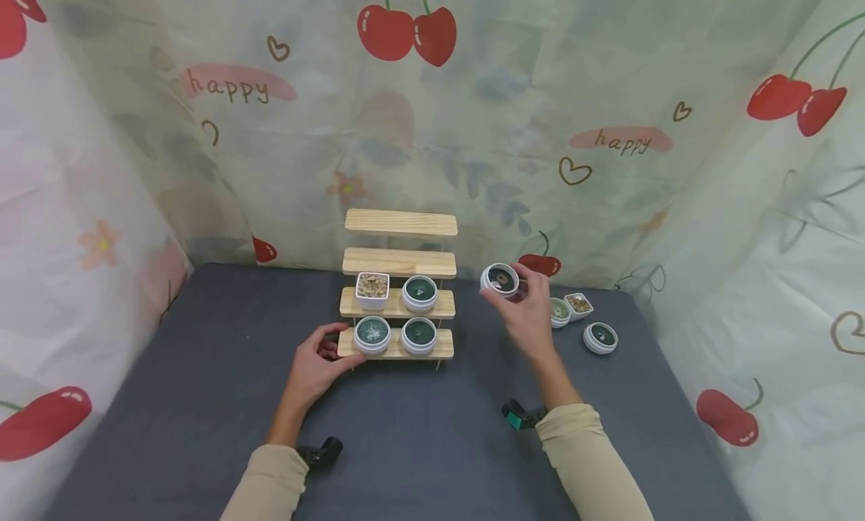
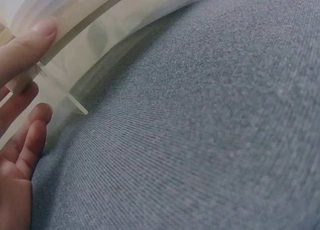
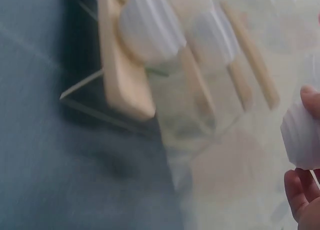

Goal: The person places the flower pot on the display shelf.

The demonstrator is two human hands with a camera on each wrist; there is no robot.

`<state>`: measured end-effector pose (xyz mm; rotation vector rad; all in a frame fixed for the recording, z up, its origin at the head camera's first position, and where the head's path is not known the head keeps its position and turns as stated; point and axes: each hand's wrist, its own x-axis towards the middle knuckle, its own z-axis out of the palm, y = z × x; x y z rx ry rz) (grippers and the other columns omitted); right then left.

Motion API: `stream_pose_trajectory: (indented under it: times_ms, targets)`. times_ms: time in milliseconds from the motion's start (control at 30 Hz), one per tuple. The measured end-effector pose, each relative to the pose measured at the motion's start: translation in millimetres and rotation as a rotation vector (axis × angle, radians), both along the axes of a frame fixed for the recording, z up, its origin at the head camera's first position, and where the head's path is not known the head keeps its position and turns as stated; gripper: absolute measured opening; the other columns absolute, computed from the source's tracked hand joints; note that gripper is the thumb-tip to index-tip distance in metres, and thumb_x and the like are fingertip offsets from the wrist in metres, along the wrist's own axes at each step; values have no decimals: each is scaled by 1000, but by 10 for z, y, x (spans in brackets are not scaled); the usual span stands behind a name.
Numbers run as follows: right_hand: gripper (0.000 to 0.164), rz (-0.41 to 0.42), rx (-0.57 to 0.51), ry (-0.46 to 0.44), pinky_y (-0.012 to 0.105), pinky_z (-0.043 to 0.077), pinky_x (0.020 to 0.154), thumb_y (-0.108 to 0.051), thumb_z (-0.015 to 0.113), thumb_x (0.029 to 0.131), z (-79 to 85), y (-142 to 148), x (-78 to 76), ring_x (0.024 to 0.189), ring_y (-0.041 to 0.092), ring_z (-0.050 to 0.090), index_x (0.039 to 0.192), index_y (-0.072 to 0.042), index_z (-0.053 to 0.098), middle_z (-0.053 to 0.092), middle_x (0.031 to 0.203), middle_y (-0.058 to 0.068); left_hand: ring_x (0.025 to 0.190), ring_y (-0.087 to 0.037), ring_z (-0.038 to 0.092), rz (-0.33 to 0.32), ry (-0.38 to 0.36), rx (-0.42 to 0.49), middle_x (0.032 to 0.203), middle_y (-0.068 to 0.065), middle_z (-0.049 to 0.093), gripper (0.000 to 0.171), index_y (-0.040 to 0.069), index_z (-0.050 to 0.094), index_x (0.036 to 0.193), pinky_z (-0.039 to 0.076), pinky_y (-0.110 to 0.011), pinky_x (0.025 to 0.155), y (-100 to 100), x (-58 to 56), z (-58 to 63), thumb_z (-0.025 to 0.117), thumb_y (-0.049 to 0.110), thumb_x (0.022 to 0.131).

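A tiered wooden display stand (image 1: 399,262) rises near the back of the table. My left hand (image 1: 317,363) grips the left end of its lowest shelf (image 1: 345,342), thumb along the front edge in the left wrist view. Two round white pots with green tops, a left pot (image 1: 372,334) and a right pot (image 1: 419,335), sit on that shelf. One shelf up stand a square white pot (image 1: 372,290) with a speckled filling and another round pot (image 1: 420,293). Right of the stand, my right hand (image 1: 530,311) holds up a round white pot (image 1: 499,280) with a dark top.
Behind the right hand, a round pot (image 1: 559,311) and a square pot (image 1: 579,305) stand side by side. Another round pot (image 1: 601,338) sits farther right. A patterned curtain (image 1: 473,131) hangs behind the dark cloth-covered table (image 1: 432,446).
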<state>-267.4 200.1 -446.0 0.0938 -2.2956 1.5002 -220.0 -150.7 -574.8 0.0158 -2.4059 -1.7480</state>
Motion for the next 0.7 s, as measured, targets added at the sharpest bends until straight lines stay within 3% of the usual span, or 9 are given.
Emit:
stream_pose_trajectory:
  times_ms: [300,533,700]
  targets:
    - [68,119,-15,64,10,49,80,-13,89,78,161,-377,-96,111,28,59,137,-1,57,47,127,19,80,-12,61,-17,-7,6,103,-10,68,68,21,64,130,50,-20,69,5,-15,13,95,31,71]
    - [66,186,-73,51,15,50,83,-14,89,79,237,-662,-206,111,26,58,135,-3,57,51,130,18,79,-13,60,-14,-5,21,100,-10,68,67,21,65,129,49,-21,68,22,-6,20,95,30,71]
    - [65,219,-64,41,25,51,89,-17,90,78,331,-921,-282,113,27,59,134,-4,59,53,127,16,78,-11,60,-10,8,21,103,-10,69,66,20,65,129,49,-20,68,4,-13,1,95,28,71]
